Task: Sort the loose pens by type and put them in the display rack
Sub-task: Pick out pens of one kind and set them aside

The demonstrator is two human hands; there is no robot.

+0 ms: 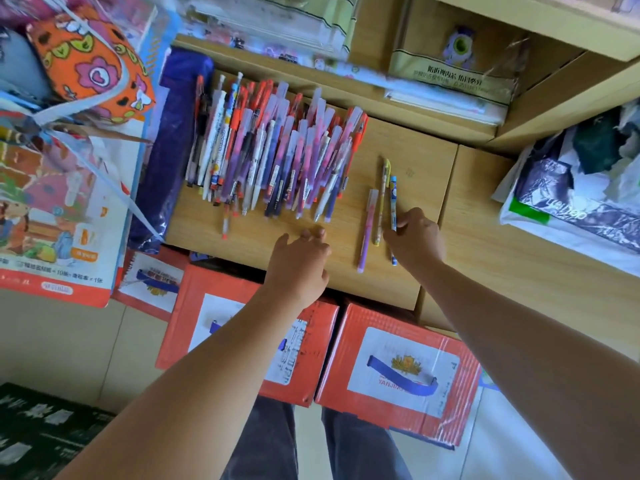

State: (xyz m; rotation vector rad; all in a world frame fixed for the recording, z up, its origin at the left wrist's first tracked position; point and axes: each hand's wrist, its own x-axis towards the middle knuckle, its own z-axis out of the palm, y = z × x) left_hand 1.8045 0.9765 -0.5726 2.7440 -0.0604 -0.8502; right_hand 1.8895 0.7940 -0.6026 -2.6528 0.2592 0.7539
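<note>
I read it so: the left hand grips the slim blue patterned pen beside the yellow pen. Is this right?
No. In the head view the right hand grips the slim blue patterned pen beside the yellow pen.

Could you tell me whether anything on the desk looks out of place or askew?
The mixed heap of plastic pens lies jumbled, and one red-tipped pen juts out toward the near edge. The right hand pinches a blue plastic pen lying straight.
</note>
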